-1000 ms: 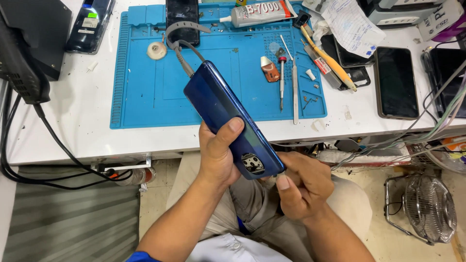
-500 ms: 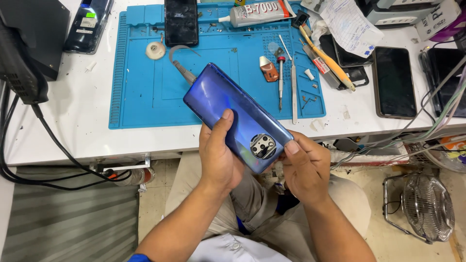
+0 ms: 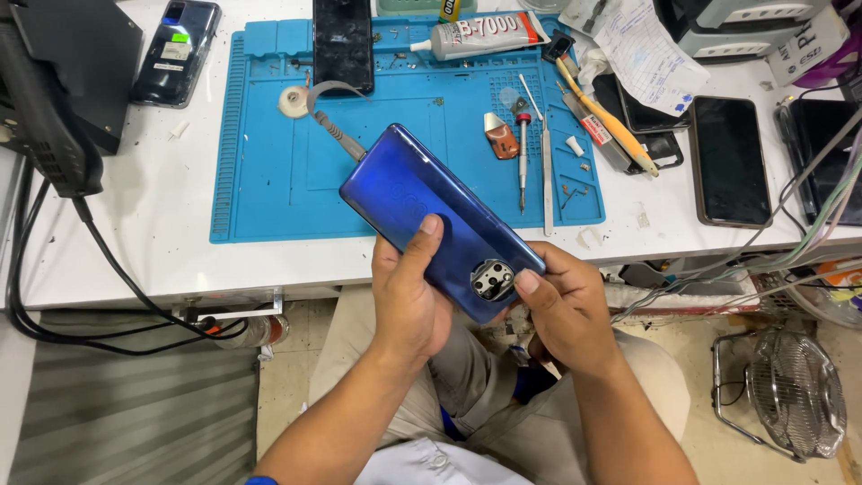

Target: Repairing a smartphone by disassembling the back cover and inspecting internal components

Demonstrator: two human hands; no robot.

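Glossy blue phone (image 3: 431, 216) (silver camera ring), light blue mat (image 3: 269, 171), white table (image 3: 135, 251)

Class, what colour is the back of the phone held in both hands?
Glossy blue, shading darker toward its edges, on the phone; the head view shows it.

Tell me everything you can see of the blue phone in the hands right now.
The blue phone is a slim smartphone seen back side up, with a glossy blue-to-violet back and a rounded silver camera cluster near its lower end. It is held tilted over the table edge, its top toward the blue work mat. The left hand grips it from below with the thumb on the back; the right hand thumb rests beside the camera.
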